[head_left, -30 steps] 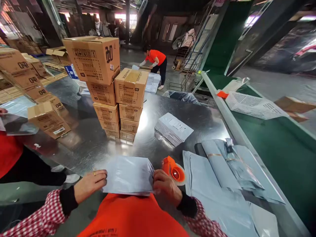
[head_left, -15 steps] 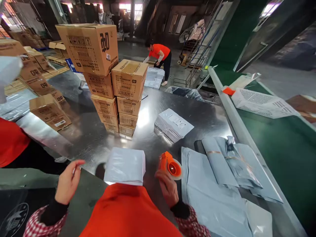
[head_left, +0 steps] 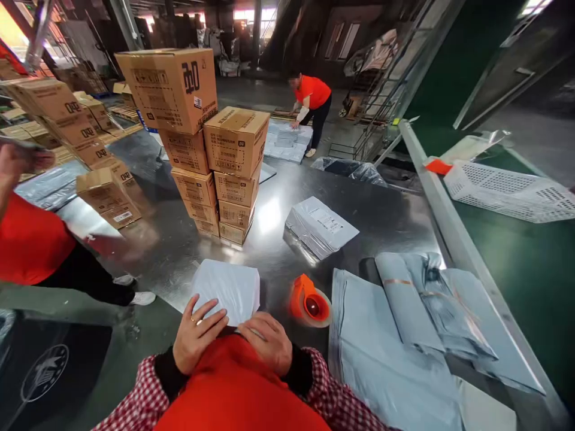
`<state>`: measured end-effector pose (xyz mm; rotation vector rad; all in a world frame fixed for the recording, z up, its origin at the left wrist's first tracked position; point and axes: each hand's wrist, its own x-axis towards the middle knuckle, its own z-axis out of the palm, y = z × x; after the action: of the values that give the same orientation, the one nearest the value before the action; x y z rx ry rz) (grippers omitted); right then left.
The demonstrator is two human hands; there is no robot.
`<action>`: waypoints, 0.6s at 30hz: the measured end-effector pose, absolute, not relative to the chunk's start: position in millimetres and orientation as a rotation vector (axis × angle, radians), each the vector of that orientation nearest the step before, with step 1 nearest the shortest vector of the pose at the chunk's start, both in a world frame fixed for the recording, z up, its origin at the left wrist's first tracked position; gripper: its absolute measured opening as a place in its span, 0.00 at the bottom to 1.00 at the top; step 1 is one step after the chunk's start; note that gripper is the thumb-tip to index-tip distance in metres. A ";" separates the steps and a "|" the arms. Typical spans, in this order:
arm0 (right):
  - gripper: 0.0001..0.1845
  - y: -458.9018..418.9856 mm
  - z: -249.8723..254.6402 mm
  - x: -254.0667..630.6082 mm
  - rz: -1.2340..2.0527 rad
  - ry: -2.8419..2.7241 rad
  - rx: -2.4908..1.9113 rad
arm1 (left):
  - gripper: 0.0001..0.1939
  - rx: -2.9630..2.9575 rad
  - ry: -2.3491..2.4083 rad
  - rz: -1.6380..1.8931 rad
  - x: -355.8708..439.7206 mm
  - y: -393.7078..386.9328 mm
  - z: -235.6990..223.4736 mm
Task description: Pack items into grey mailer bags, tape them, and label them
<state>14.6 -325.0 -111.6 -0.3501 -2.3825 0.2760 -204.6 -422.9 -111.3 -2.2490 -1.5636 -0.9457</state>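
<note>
While both hands lie spread, not gripping, the mailer pack (head_left: 227,290) sits at bottom centre on the steel table (head_left: 162,263). The fingers (head_left: 202,317) of the left hand (head_left: 200,338) rest on its near edge; the right hand (head_left: 265,341) lies against the same edge, fingertips touching it. Orange tape dispenser (head_left: 311,304) is just right of the pack, untouched. Loose mailers (head_left: 395,335) lie further right.

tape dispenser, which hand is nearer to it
Right. The right hand is just left of the orange tape dispenser, not touching it; the left hand is farther left, on the stack of pale blue mailers.
</note>
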 end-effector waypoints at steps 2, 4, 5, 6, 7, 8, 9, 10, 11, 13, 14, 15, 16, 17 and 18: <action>0.14 -325.5 -121.7 31.6 0.354 -2.396 -0.254 | 0.18 -2.192 -1.534 -0.994 -200.8 -427.7 -113.4; 0.14 -322.9 -128.5 47.3 0.530 -2.317 -0.314 | 0.18 -2.166 -1.556 -1.092 -199.0 -434.0 -109.6; 0.13 -320.4 -130.8 51.8 0.630 -2.230 -0.419 | 0.18 -2.145 -1.616 -1.172 -200.0 -436.7 -105.9; 0.13 -317.1 -132.5 52.4 0.717 -2.114 -0.553 | 0.18 -2.083 -1.739 -1.278 -202.5 -438.2 -101.6; 0.14 -313.5 -134.1 48.6 0.789 -1.983 -0.692 | 0.17 -1.963 -1.919 -1.421 -206.3 -437.8 -97.4; 0.16 -309.8 -136.0 40.1 0.860 -1.858 -0.808 | 0.16 -1.791 -2.141 -1.593 -210.9 -435.1 -94.0; 0.20 -306.4 -138.5 27.5 0.938 -1.755 -0.889 | 0.17 -1.605 -2.367 -1.792 -215.6 -430.1 -92.0; 0.24 -303.8 -141.9 11.9 1.018 -1.674 -0.946 | 0.22 -1.408 -2.570 -2.014 -219.7 -423.2 -91.6; 0.27 -302.0 -146.1 -5.2 1.095 -1.616 -0.986 | 0.29 -1.246 -2.735 -2.244 -222.8 -415.3 -92.9; 0.31 -301.5 -156.6 -37.0 1.194 -1.560 -1.022 | 0.40 -1.069 -2.907 -2.652 -224.9 -400.3 -98.8; 0.32 -302.5 -162.5 -48.9 1.209 -1.560 -1.018 | 0.43 -1.025 -2.934 -2.784 -224.4 -394.8 -102.5; 0.33 -304.1 -169.0 -56.8 1.205 -1.574 -1.003 | 0.44 -1.001 -2.942 -2.867 -223.3 -391.1 -106.0; 0.34 -305.8 -176.0 -60.1 1.189 -1.604 -0.977 | 0.44 -1.008 -2.942 -2.911 -222.1 -389.2 -109.3; 0.34 -307.1 -183.7 -58.6 1.162 -1.650 -0.948 | 0.44 -1.045 -2.946 -2.932 -221.3 -388.9 -112.4; 0.34 -307.7 -192.2 -52.4 1.126 -1.712 -0.925 | 0.44 -1.075 -2.952 -2.933 -221.2 -390.1 -115.7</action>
<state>-52.4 -307.7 -192.2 -0.9247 -1.7116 1.1256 -221.2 -390.1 -115.7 -1.0748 -2.9521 -2.9332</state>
